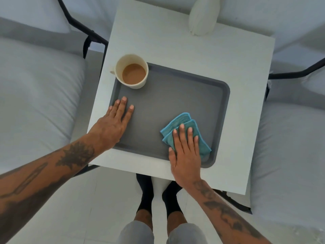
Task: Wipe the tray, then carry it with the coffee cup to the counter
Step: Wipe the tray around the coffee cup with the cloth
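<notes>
I see the gray tray [168, 95] on the white table [175, 50], with the coffee cup [131, 71] in its far left corner. My right hand [186, 152] lies flat, fingers open, on the blue cloth [182, 124] at the tray's near right part. My left hand [114, 122] rests flat and open on its left side.

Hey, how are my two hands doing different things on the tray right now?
The right hand presses flat on the folded blue cloth; the left hand rests bare on the tray, with nothing under it. The right hand sits at the tray's near right corner, far from the coffee cup; the left hand lies at the left edge, just in front of the cup. Both are open, palm down, fingers pointing away.
</notes>
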Tool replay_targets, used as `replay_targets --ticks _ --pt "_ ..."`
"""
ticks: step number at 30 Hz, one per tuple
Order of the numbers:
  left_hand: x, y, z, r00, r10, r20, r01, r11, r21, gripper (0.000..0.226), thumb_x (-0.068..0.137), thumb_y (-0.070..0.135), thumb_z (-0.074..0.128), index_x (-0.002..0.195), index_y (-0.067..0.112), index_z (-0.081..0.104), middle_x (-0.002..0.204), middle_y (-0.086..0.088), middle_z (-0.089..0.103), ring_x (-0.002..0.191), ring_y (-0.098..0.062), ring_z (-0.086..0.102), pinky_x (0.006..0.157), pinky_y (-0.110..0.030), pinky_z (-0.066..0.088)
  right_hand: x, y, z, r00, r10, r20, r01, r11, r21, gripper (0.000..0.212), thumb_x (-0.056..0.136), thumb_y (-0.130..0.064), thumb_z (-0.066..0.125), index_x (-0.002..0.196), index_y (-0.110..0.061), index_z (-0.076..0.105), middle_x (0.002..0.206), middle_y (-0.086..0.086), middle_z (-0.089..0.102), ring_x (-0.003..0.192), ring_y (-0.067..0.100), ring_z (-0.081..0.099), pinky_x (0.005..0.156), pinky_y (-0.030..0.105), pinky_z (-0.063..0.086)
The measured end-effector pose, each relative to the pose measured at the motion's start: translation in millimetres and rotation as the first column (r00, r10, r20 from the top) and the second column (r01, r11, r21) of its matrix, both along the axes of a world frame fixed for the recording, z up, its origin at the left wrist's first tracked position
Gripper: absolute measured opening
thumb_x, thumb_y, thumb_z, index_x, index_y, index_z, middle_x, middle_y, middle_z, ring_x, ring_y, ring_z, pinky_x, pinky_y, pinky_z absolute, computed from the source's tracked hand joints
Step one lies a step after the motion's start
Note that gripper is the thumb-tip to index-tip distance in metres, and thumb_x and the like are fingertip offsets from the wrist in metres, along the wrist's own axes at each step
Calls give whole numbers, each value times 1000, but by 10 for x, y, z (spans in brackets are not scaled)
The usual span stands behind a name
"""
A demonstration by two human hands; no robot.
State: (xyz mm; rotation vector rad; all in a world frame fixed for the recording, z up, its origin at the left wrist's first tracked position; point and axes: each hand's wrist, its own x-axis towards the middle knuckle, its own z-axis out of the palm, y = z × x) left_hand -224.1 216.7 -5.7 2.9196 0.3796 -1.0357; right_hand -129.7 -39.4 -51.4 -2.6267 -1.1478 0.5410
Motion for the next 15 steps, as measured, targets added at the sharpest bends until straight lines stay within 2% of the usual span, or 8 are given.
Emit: replay_targets --ticks 3,5,6,7,8,10,12,15 --pt "63 -13 67 998 52 -21 -53 998 -31 110 85 21 71 152 5 -15 158 -26 -22 149 -41 -10 119 -41 3 117 5 167 987 -18 -163 35 994 104 56 101 -41 33 151 -17 32 162 4 22 152 23 11 124 45 9" --pt "106 -146 137 972 190 140 -177 979 -101 86 82 11 72 153 3 22 160 -28 11 147 -45 16 117 -50 27 303 -21 360 938 -169 -302 237 950 204 52 99 -43 37 143 -17 47 156 2 36 146 19 28 121 39 21" --pt "129 -284 177 908 321 270 -283 943 -173 68 81 6 71 143 2 44 152 -27 34 137 -46 36 107 -54 42 428 -45 430 916 -260 -305 336 912 233 49 97 -41 42 137 -15 53 150 2 42 139 19 37 117 36 30" --pt "179 -471 234 801 481 355 -405 873 -270 50 82 6 69 130 4 59 138 -22 51 123 -42 51 94 -53 52 559 -75 470 896 -340 -286 409 884 228 47 95 -39 47 134 -14 54 144 4 45 132 19 42 112 35 36" --pt "260 -666 294 678 649 346 -531 758 -379 37 84 12 67 121 7 65 124 -15 61 110 -36 60 87 -48 55 680 -98 483 877 -394 -274 450 874 184 47 93 -37 53 134 -13 52 140 6 46 128 20 44 108 35 39" --pt "469 -1039 355 438 895 83 -747 413 -521 27 85 29 67 107 12 68 96 -1 70 92 -25 66 84 -36 53 851 -77 456 863 -424 -273 445 895 18 54 89 -36 61 135 -12 47 133 8 50 121 25 47 104 38 40" --pt "614 -1322 282 259 953 -158 -820 130 -558 25 81 35 72 95 18 62 76 8 68 83 -19 67 80 -31 52 896 -7 420 877 -386 -286 374 922 -97 56 85 -36 65 134 -15 46 119 1 60 112 25 53 100 39 37" --pt "696 -1484 129 39 946 -321 -793 -167 -587 31 75 27 78 96 13 60 76 0 69 75 -20 68 78 -38 58 870 110 419 837 -405 -368 349 913 -213 39 83 -30 63 118 -18 53 105 0 65 104 25 59 96 41 41"
